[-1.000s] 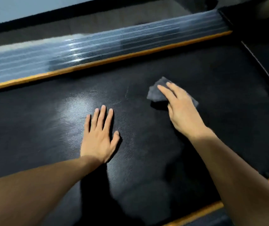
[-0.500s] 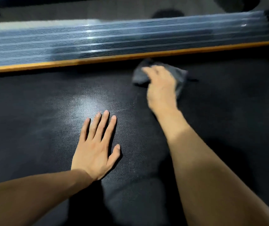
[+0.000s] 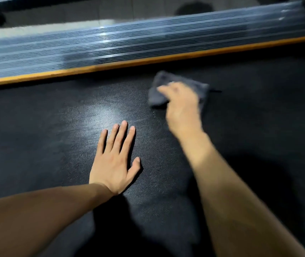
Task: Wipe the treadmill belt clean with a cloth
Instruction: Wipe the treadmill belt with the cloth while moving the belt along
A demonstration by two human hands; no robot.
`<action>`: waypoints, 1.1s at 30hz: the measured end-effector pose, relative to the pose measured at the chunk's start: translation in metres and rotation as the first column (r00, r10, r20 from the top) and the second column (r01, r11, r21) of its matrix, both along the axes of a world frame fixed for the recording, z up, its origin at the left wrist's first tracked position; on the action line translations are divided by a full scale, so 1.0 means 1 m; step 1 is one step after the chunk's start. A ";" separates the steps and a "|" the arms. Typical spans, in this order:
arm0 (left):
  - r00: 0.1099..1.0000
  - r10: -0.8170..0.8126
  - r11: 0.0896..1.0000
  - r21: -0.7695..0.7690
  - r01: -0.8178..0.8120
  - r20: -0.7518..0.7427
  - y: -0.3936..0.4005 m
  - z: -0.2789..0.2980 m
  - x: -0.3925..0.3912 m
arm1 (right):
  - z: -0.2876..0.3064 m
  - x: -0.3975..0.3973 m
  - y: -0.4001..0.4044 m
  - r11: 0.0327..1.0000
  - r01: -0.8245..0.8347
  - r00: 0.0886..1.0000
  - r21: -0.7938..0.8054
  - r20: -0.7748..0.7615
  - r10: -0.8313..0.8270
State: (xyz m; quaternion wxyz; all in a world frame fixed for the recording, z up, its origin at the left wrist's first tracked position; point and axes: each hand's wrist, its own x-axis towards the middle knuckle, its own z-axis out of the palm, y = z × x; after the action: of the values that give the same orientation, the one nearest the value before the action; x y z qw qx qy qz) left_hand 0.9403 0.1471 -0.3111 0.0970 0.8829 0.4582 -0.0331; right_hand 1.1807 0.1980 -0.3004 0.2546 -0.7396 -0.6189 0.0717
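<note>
The belt (image 3: 46, 127) filled most of the head view: black, textured, with a pale sheen near its middle. Along its far edge ran an orange strip (image 3: 148, 61), then the ribbed grey side rail (image 3: 129, 43).

Your left hand (image 3: 115, 160) lay flat on the belt, fingers straight and slightly spread, holding nothing; it read as a brace. Your right hand (image 3: 182, 106) pressed the grey cloth (image 3: 160, 84) down on the belt near the orange strip, well apart from the left hand. Cloth corners showed on both sides of the hand. The hand was motion-blurred, so whether its fingers lay flat on the cloth or curled into it could not be told.

Judged step: wiping strokes across the far part of the belt.

Notes for doing it well:
- Keep your palm over the cloth's middle so it does not bunch or slip out.
- Overlap each pass with the last one.
- Carry strokes right up to the strip, where dirt likely collects.
- Keep weight on the left hand so the belt does not creep underneath.
</note>
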 end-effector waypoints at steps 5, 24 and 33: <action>1.000 -0.006 1.000 0.015 0.006 0.001 0.000 -0.001 0.000 | -0.005 -0.038 -0.019 0.957 -0.288 0.957 -0.038 -0.048 0.286; 0.997 0.017 0.998 0.054 -0.022 0.080 -0.004 -0.004 0.000 | 0.003 0.092 -0.110 0.959 0.281 0.960 -0.044 -0.009 -0.282; 0.980 0.014 0.997 0.078 -0.030 0.199 -0.005 -0.010 -0.003 | -0.005 -0.049 -0.090 0.998 -0.018 1.000 0.052 0.008 0.017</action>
State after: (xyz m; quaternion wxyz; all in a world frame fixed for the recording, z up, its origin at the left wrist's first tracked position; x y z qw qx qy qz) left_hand 0.9371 0.1419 -0.3214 0.1070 0.8799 0.4569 0.0744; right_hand 1.1315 0.1080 -0.3050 0.2709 -0.7276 -0.6278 0.0550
